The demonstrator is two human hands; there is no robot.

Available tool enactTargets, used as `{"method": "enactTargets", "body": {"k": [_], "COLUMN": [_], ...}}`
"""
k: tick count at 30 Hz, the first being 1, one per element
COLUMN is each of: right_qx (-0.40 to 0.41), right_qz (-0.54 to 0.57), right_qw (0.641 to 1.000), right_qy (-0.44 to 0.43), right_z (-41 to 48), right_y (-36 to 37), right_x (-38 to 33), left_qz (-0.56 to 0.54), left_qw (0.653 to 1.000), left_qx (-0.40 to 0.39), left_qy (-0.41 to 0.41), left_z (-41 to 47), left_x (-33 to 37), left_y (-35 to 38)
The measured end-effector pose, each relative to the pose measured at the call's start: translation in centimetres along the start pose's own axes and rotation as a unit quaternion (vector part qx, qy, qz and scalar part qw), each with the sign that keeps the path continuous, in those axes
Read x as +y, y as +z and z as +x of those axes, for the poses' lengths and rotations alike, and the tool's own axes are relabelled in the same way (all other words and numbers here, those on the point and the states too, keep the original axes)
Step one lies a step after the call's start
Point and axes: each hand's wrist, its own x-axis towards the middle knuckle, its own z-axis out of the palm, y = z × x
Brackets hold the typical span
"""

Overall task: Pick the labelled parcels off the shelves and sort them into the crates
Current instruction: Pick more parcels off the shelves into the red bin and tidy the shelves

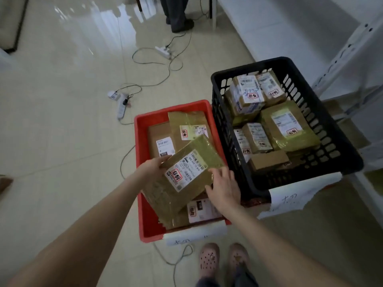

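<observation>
Head view: a glossy pale tiled floor spreads beyond both hands, with a power strip lying ahead of the left hand. White shelving stands well to the right of the right hand. Below the hands sits a red crate of parcels, with a black crate just right of it. The held parcel is between the hands over the red crate, label up, its long axis running near-left to far-right. It is flat, olive-brown and tape-wrapped, with a white label and a red stamp. The left hand pinches its left edge; the right hand rests loosely spread fingers on its right edge.
</observation>
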Motion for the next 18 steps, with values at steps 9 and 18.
{"method": "enactTargets", "body": {"k": [9,18], "right_qx": [-0.158,-0.212], "right_qz": [-0.146,-0.187], "right_qw": [0.971,0.957], "right_qy": [-0.102,-0.061], "right_z": [4.4,6.9], "right_y": [4.3,7.5], "right_x": [0.9,1.1], "left_qz": [0.191,0.205], "left_qw": [0.976,0.977], "left_qx": [0.063,0.053], "left_qy": [0.08,0.037], "left_z": [5.7,1.8], "left_x": [2.7,-1.2], "left_y": [3.9,10.9]}}
